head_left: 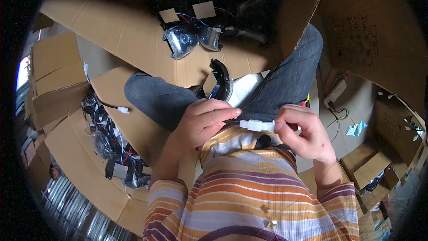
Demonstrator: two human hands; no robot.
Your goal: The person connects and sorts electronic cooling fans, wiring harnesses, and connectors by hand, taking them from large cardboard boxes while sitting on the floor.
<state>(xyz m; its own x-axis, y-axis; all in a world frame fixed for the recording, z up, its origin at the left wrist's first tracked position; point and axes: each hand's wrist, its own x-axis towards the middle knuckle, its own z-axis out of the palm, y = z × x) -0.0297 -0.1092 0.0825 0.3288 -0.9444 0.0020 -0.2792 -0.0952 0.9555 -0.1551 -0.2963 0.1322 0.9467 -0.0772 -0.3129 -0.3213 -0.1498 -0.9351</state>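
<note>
My right hand (305, 131) pinches the right end of a white plastic wire connector (256, 125) between thumb and fingers, just above my lap. Close to the connector's left end is my left hand (205, 122), with index finger and thumb stretched toward it and a little apart. A thin dark line, perhaps a wire, shows between them; I cannot tell whether the left fingers touch it. Beyond my hands, between my legs, stands a black curved lamp part (220, 80) with a clear edge.
Ahead, clear-lensed lamps (182, 42) with wires lie on an opened cardboard box (129, 31). At left, another carton (67, 138) holds wired lamps (120, 151). A power strip (336, 91) with cables sits on the floor at right, near a small box (365, 169).
</note>
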